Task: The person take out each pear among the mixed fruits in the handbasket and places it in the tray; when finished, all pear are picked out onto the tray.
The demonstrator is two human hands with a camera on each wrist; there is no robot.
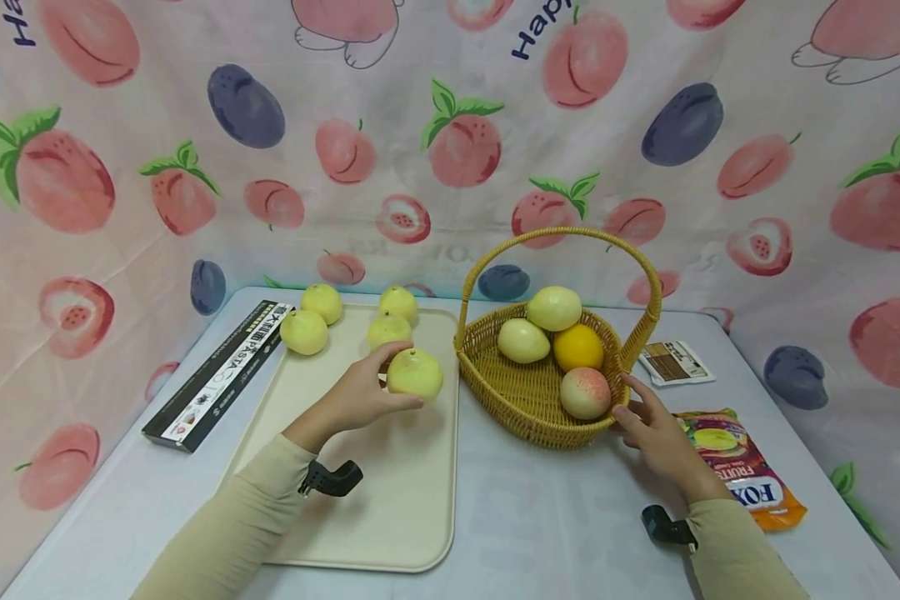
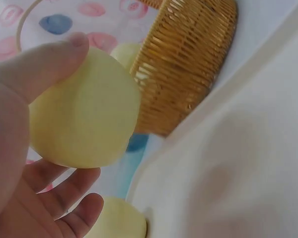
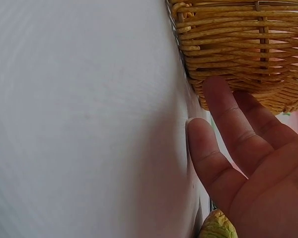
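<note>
My left hand (image 1: 360, 387) grips a round pale yellow-green fruit (image 1: 416, 376) with a short stem, raised over the cream tray (image 1: 390, 533). In the left wrist view, the thumb lies over this fruit (image 2: 87, 111). Several similar fruits (image 1: 303, 332) stand at the tray's far end. To the right is a wicker basket (image 1: 517, 412) with a tall handle, holding an orange (image 1: 578, 347), a peach (image 1: 586, 392) and two pale oval fruits (image 1: 523, 341). My right hand (image 1: 663, 442) touches the basket's right side, its fingers (image 3: 233, 124) extended against the outer weave.
A black pasta box (image 1: 221, 375) leans along the tray's left edge. Right of the basket lie a small brown-and-white packet (image 1: 676, 363) and a red-and-orange Fox's sweets bag (image 1: 750, 475), partly behind my right arm. A fruit-print cloth (image 1: 420, 192) hangs behind the white table.
</note>
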